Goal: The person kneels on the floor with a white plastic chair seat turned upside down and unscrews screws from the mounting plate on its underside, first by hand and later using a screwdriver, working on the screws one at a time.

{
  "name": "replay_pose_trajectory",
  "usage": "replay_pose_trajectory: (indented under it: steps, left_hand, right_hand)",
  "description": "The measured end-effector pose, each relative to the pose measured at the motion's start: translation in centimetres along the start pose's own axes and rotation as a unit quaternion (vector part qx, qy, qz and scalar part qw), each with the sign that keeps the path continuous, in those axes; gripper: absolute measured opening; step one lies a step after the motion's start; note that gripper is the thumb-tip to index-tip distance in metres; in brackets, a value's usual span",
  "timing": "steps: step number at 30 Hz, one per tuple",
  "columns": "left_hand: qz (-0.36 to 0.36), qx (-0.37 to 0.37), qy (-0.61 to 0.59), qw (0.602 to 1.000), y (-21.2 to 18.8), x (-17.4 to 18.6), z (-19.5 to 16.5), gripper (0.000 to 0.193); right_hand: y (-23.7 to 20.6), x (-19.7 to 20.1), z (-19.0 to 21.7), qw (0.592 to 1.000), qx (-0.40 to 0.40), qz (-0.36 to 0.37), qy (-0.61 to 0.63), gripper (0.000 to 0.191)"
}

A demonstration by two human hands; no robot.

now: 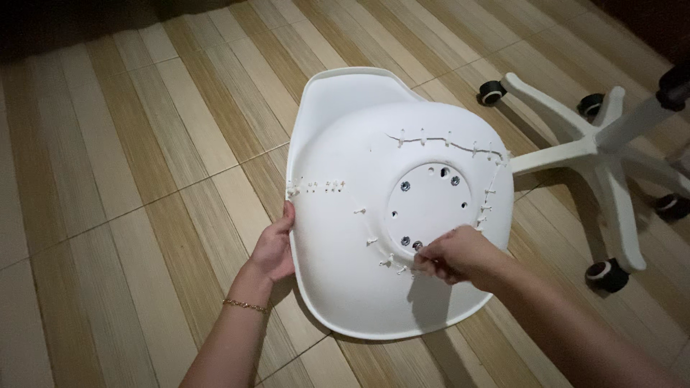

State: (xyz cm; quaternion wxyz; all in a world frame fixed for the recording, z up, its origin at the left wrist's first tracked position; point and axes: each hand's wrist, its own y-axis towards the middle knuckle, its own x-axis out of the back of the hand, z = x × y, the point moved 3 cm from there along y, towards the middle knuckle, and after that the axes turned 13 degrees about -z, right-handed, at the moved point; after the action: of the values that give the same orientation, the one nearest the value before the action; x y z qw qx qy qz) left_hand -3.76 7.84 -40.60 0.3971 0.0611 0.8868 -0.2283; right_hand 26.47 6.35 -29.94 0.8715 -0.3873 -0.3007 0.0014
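Note:
A white plastic chair seat shell (359, 144) lies upside down on the floor, its underside toward me. A round mounting plate area (429, 203) in its middle has several metal threaded inserts. White zip ties (445, 141) stitch along cracks in the shell. My left hand (274, 248) grips the shell's left edge. My right hand (454, 256) has its fingers pinched together at an insert on the plate's lower rim; whether they hold a small part is hidden.
A white five-star chair base (596, 147) with black casters lies on its side to the right of the shell. The floor (144, 179) is striped wood-look tile. A thin gold bracelet (245, 306) circles my left wrist.

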Motion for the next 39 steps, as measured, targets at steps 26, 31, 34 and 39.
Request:
replay_pose_trajectory:
  steps: [26,31,34,39]
  left_hand:
    - [-0.043,-0.002,0.037,0.998,0.0,0.1,-0.4,0.069]
    - [-0.042,0.004,0.035,0.998,-0.2,-0.4,-0.5,0.071]
    - [-0.043,0.001,0.05,0.998,-0.2,-0.5,-0.6,0.07]
    - [-0.053,-0.009,0.053,0.997,0.2,-0.1,-0.4,0.067]
  right_hand:
    - [-1.0,-1.3,-2.5,0.976,-0.083,0.036,0.197,0.036]
    - [-1.0,-0.9,-0.5,0.98,0.065,-0.102,-0.161,0.021]
    - [-1.8,-1.6,0.5,0.831,0.28,-0.208,-0.433,0.013]
    - [-3.4,-2.1,-0.5,0.689,0.453,-0.254,-0.505,0.015]
